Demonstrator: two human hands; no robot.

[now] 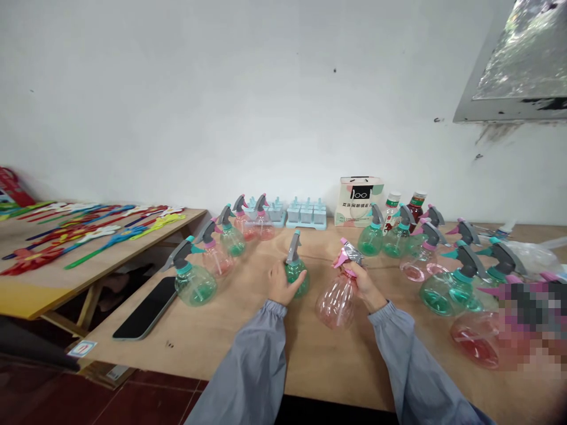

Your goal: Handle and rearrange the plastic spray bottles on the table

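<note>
In the head view, my left hand point(280, 284) is around the left side of a green spray bottle point(303, 287) with a grey trigger head. Its thumb lies across the front of the bottle, and the other fingers are partly hidden. My right hand point(367, 287) grips a pink spray bottle point(335, 305) at its neck, just under the pink and grey trigger head. This pink bottle tilts, with its head leaning away to the right. Both bottles are clear tinted plastic and stand close together at the middle of the wooden table point(248, 330).
Green and pink spray bottles stand left point(195, 287) and right point(447, 293). A black phone point(146, 308) lies by the left edge. Behind are light blue popsicle moulds point(306, 213), a paper bag point(349, 209) and two capped bottles point(416, 208). Another table point(57, 280) holds colourful flower-shaped items.
</note>
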